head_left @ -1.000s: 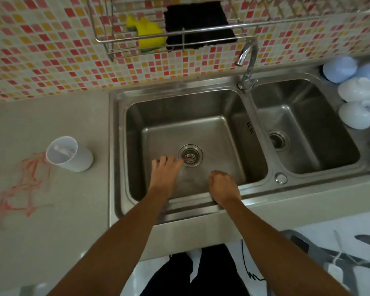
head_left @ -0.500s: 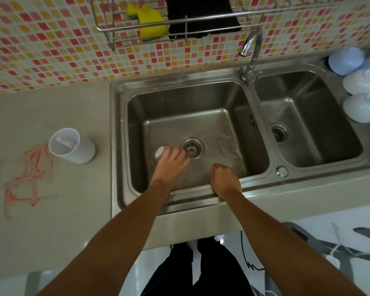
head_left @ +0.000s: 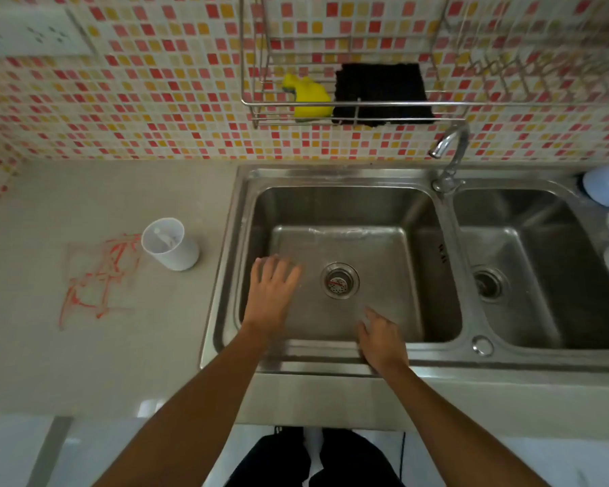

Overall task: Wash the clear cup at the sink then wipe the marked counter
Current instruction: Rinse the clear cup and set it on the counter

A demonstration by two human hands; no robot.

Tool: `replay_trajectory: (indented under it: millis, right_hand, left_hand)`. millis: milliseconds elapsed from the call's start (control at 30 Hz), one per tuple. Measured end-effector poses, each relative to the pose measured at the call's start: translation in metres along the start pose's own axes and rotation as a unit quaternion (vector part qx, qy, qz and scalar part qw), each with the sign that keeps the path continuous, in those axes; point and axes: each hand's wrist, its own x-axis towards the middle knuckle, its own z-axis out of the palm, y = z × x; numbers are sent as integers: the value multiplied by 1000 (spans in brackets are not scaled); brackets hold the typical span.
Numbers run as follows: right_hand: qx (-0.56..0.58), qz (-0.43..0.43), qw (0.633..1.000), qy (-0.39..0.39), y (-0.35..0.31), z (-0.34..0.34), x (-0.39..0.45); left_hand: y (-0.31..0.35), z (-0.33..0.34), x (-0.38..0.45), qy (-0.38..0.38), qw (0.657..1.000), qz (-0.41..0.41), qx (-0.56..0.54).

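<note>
I see my left hand [head_left: 273,291] flat over the left sink basin [head_left: 419,212], fingers straight, holding nothing. My right hand [head_left: 380,340] is relaxed by the front rim, holding nothing too. The cup [head_left: 171,244] stands on the counter [head_left: 50,363] left of my left hand, touching the red marks [head_left: 97,279].

Wire rack [head_left: 352,105] on tiled wall holds yellow sponge [head_left: 310,96] beside black cloth [head_left: 380,93]; wall socket [head_left: 32,33] upper left.
</note>
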Motion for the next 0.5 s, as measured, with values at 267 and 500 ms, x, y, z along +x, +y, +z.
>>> replay_trajectory:
  millis: [267,500]
  right_hand:
    - [225,27,974,-28,-43,-7,22]
    - [249,-60,965,-55,-147,21,43]
  left_hand:
    - [-52,-30,-36,156,935,-230,-221]
    - [-113,-40,-79,174,882,-320,-301]
